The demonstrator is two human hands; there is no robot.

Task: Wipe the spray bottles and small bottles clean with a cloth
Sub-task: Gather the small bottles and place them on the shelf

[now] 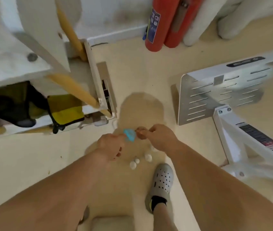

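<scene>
Left hand (110, 146) pinches the blue cloth (130, 135) — right hand (160, 139) beside it, fingers (143, 135) curled round a small blurred item (140, 130); white small bottles (148, 157) just below, between both hands.

The cloth (130, 135) is soft blue fabric, matt and crumpled. The bottles (133, 165) look like smooth white plastic. The floor (140, 72) under them is pale and smooth, with a faint shine. At the far wall, the extinguishers (155, 30) are glossy red painted metal. On the right, the slotted plate (215, 94) is white-coated metal with a dull sheen. On the left, the handles (75, 89) are bare yellowish wood. The near shoe (163, 179) is matt grey and rubbery.
</scene>
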